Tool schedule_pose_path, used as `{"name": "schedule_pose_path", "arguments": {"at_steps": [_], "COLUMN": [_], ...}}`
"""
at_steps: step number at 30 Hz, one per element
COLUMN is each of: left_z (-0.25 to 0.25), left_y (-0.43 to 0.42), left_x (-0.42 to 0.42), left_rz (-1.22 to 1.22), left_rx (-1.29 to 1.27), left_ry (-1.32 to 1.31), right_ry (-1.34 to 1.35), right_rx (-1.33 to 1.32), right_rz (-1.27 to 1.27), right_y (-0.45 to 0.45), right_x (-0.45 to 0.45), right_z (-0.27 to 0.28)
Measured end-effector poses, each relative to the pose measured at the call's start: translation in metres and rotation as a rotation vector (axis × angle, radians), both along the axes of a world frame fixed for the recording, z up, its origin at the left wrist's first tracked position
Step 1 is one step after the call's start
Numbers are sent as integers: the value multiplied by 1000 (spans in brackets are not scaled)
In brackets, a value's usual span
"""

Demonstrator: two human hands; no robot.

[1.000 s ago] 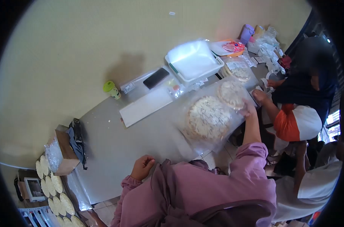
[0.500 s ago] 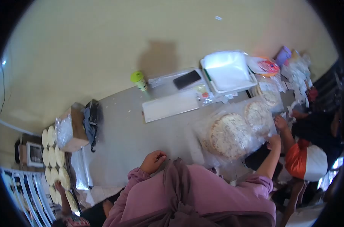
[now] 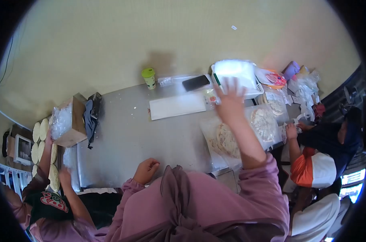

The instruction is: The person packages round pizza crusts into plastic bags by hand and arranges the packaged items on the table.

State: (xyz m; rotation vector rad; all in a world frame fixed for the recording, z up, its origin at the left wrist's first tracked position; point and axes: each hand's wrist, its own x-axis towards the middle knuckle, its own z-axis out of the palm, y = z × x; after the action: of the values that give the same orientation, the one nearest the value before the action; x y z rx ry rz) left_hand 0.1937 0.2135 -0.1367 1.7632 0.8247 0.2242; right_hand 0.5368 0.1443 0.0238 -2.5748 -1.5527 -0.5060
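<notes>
My right hand (image 3: 230, 103) is stretched out over the table with its fingers spread, just in front of a white basket (image 3: 251, 96) of clear plastic sheets. It holds nothing. Under my right forearm lie bagged flat round pizza-like bases, one (image 3: 227, 141) partly hidden by the arm and another (image 3: 264, 124) to its right. My left hand (image 3: 146, 170) rests near the table's front edge with its fingers curled; whether anything is in them is hidden. A flat white pack (image 3: 177, 106) lies on the grey table (image 3: 122, 137) beyond it.
A green-lidded cup (image 3: 149, 78) and a black phone (image 3: 196, 82) stand and lie along the back. At left are a cardboard box (image 3: 75, 125), round pale bases (image 3: 40, 131) and a co-worker's arms. More people sit at right beside plastic bags (image 3: 306, 86).
My right hand has left the near edge of the bagged bases and moved up and left toward the basket, fingers opened. A co-worker has come into view at left. The camera view has shifted.
</notes>
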Motion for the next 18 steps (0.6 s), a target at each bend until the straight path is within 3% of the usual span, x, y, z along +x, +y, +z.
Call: {"name": "schedule_pose_path", "arguments": {"at_steps": [7, 12, 15, 17, 18], "left_z": [-1, -14, -39, -35, -30], "left_y": [-17, -42, -51, -58, -59], "left_x": [-69, -126, -159, -171, -176], "left_rz": [221, 406, 413, 453, 510], "left_rx": [-77, -196, -250, -256, -252], "left_ry": [-31, -95, -259, -190, -128], "right_ry": [-214, -175, -125, 143, 150], "right_rx": [22, 31, -91, -534, -535], "right_rz": [594, 709, 734, 827, 821], "right_y": [64, 74, 70, 67, 67], "right_x": [-120, -171, -194, -208, -210], "right_z": [13, 2, -17, -24, -29]}}
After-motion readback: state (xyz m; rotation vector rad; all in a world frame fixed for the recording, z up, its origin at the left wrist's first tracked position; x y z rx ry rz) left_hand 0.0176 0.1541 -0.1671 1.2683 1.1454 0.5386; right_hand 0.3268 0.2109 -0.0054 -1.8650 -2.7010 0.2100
